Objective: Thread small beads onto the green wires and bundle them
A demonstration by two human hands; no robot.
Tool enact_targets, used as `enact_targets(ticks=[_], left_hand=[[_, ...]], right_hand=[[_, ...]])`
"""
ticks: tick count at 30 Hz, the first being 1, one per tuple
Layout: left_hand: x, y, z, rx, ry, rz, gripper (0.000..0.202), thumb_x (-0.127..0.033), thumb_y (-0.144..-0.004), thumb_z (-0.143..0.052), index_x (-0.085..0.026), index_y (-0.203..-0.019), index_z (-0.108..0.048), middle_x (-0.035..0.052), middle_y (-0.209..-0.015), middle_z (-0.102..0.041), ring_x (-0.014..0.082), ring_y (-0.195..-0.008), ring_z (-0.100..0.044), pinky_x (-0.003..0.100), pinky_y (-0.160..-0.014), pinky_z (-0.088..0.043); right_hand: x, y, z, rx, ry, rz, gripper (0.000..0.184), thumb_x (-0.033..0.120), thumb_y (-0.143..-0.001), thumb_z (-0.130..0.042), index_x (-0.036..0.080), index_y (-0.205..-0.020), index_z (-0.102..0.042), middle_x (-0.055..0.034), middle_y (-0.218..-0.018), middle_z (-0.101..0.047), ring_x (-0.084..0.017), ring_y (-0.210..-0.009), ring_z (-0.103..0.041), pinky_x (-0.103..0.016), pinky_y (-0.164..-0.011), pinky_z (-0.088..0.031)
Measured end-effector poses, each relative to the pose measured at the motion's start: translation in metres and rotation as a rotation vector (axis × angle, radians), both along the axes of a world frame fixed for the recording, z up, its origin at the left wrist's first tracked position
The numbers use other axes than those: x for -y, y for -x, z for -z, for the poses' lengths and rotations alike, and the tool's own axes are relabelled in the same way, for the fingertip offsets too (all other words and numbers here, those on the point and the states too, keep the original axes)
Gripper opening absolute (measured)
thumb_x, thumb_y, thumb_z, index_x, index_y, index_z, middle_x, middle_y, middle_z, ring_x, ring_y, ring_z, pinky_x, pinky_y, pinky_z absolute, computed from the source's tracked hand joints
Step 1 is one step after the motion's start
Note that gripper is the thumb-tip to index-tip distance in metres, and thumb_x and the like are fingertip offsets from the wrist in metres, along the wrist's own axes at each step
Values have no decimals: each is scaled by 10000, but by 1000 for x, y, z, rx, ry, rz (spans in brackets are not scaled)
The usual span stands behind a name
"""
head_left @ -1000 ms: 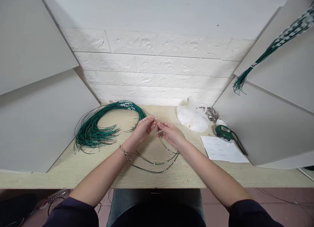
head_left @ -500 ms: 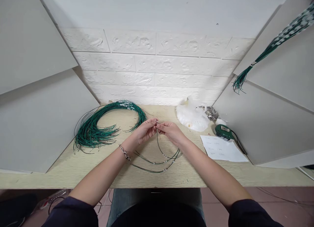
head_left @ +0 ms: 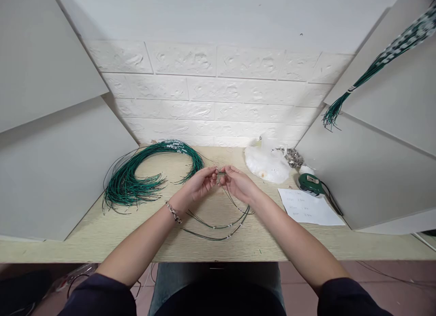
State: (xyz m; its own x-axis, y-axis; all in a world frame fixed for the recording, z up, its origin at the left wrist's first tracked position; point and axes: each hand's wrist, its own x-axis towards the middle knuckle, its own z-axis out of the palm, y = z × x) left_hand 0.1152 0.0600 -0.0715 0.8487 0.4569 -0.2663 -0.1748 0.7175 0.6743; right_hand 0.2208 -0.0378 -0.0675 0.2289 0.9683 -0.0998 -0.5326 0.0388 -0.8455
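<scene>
Fingers (head_left: pixel 211 174) of left hand (head_left: pixel 199 185) and right hand (head_left: pixel 240 185) are pinched narrow on the cord (head_left: pixel 218 226) ends, tips meeting, neither hand nearer. The held stretch runs left-right. The loop trails toward the person onto the worktop (head_left: pixel 272 248). Bundle (head_left: pixel 136 179) lies left, paper (head_left: pixel 308 207) right.

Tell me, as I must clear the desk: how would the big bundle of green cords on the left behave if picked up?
Probably floppy: the curved bundle of thin green cords lies in a slack arc with fanned-out ends. Likely light, as the strands are thin. It may splay, since no tie shows.
</scene>
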Motion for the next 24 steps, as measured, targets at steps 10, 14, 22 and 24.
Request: enact_targets(ticks=[10, 14, 22, 24], left_hand=[[-1, 0, 6, 55, 7, -38, 30, -78, -752, -563, -81, -742, -590, 15, -656, -595, 31, -540, -547, 104, -522, -470], [0, 0, 6, 76, -2, -26, 17, -72, -738, -581, -86, -747, -584, 14, -673, -591, 33, -549, -552, 109, -533, -475], [1, 1, 10, 140, -61, 66, 92, -75, -696, -635, -95, -763, -575, 13, -707, -576, 37, -581, -566, 108, -551, -476], [0, 1, 10, 143, -70, 67, 84, -88, -699, -636, -97, -756, -576, 13, -705, -577, 37, -584, -566, 107, -550, -475]], right_hand=[[0, -1, -6, 368, 41, 148, 249, 412, -647, -602, 175, -651, -527, 62, -490, -377, -73, -478, -303, -240, -501, -237], [-1, 1, -6, 526, 58, 177, 202, 364, -648, -566, 177, -588, -518, 42, -499, -441, -85, -488, -371, -245, -508, -284], [-1, 1, -5, 583, 111, 192, 127, 230, -628, -497, 176, -514, -481, 32, -489, -475, -84, -488, -411, -236, -521, -324], [-1, 1, -4, 578, 105, 199, 130, 233, -634, -498, 176, -518, -480, 34, -490, -473, -83, -489, -413, -234, -523, -326]])
